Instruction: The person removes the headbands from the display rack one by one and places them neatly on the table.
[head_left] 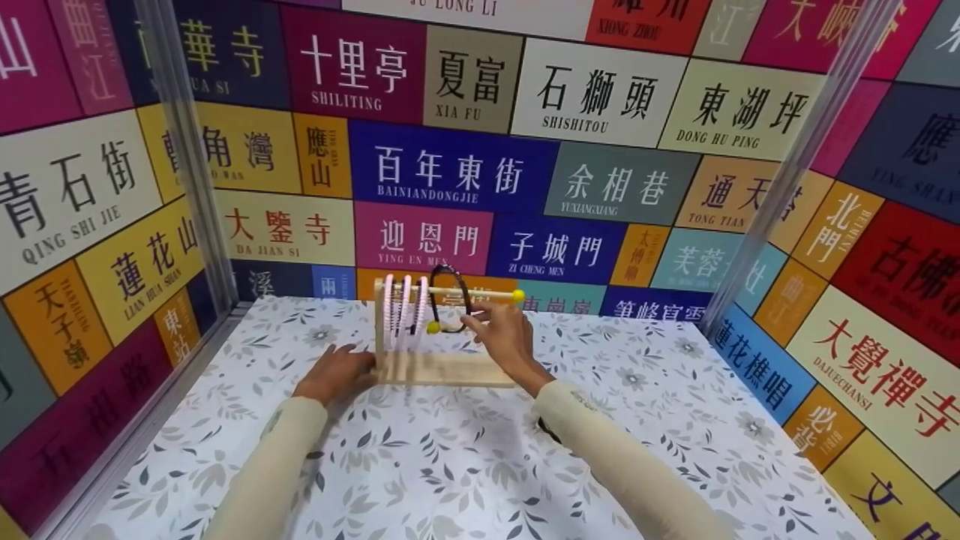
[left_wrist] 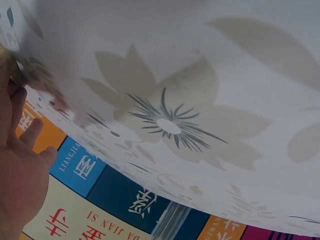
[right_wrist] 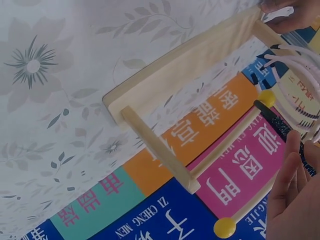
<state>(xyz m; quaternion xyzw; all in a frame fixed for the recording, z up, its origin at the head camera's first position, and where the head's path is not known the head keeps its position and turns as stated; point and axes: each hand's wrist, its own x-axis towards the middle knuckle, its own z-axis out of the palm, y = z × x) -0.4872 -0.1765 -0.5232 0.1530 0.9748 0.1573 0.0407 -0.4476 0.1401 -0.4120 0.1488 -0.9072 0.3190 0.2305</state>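
- Two pale sleeves (head_left: 259, 472) are seen nearest, stretched forward over a white surface (head_left: 465, 465) printed with grey leaves and flowers.
- The left hand (head_left: 339, 376) is placed at the left end of a wooden stand (head_left: 450, 370); in the right wrist view, that end is held between its thumb and fingers.
- The right hand (head_left: 506, 334) is set well apart from the left, above the stand's base, and a black band (right_wrist: 281, 126) is pinched between its thumb and fingers.
- The black band is held up among the stand's rods, its free tip just beside the yellow ball (right_wrist: 266, 98) of the lower rod; whether the upper rod is encircled by it cannot be told.
- Two rods are carried by the stand's end posts, pointed towards each other at different heights, and the upper one is also tipped with a yellow ball (head_left: 519, 295).
- Three pale pink bands (head_left: 423, 296) are hung side by side on the upper rod, near the left post.
- Behind the surface, a wall (head_left: 450, 165) is covered with coloured panels lettered in Chinese characters and Latin spellings, and is crossed by metallic-looking uprights (head_left: 199, 165).
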